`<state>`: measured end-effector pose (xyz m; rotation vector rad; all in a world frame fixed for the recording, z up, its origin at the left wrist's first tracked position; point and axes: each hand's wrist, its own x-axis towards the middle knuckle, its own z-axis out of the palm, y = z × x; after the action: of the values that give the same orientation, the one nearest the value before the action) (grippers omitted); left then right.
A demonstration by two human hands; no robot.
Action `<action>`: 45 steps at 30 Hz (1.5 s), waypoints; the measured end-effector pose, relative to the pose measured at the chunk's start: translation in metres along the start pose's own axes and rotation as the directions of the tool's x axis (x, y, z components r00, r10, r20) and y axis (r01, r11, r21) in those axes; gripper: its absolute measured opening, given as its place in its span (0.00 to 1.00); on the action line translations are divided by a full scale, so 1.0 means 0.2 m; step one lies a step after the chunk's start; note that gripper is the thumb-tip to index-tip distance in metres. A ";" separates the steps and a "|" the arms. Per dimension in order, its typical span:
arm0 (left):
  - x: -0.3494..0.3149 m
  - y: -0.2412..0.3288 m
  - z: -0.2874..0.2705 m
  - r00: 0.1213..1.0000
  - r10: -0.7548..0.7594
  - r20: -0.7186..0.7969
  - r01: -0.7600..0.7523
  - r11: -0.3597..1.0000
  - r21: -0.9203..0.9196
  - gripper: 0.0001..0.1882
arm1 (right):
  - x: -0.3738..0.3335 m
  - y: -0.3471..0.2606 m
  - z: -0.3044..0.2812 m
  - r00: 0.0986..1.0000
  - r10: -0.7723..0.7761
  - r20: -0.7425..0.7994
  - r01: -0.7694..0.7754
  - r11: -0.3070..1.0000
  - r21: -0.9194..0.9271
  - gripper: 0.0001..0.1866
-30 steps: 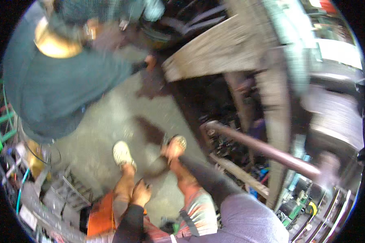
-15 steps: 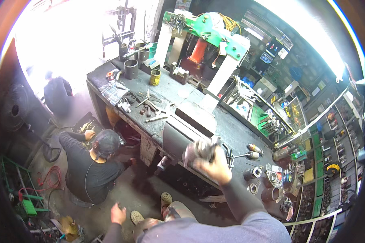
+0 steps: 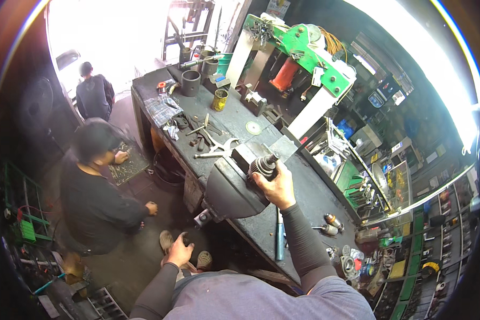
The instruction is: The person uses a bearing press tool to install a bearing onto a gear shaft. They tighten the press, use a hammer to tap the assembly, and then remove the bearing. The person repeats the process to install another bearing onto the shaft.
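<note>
Gripping a toothed metal part (image 3: 262,167) in the right hand (image 3: 276,188), above the vise (image 3: 226,191) at the near edge of the surface (image 3: 309,205) — wrapping it from the side, probably for steadying its weight. Holding the left hand (image 3: 180,253) curled, short of that edge — impossible to tell whether gripping anything. Covering the part's right side, leaving contact with the vise unclear.
</note>
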<state>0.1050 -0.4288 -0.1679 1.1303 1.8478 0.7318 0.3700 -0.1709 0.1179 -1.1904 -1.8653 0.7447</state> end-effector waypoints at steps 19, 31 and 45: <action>-0.06 0.84 -0.20 0.454 0.430 0.780 0.349 0.720 -0.600 0.43 | -0.01 0.05 0.01 0.999 0.041 0.011 -0.042 0.985 0.165 0.26; 0.16 0.50 -0.12 0.652 0.276 0.706 -0.173 0.961 -0.216 0.37 | 0.01 0.06 0.02 1.000 0.010 -0.008 -0.009 0.992 0.128 0.23; 0.30 0.32 -0.19 0.854 0.339 0.394 -0.315 0.941 -0.128 0.37 | -0.02 0.01 0.03 0.999 -0.019 -0.026 0.021 0.996 0.081 0.26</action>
<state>0.0842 -0.3503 -0.1197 1.4565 1.2866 0.6674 0.3674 -0.1753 0.1130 -1.1229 -1.8066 0.7842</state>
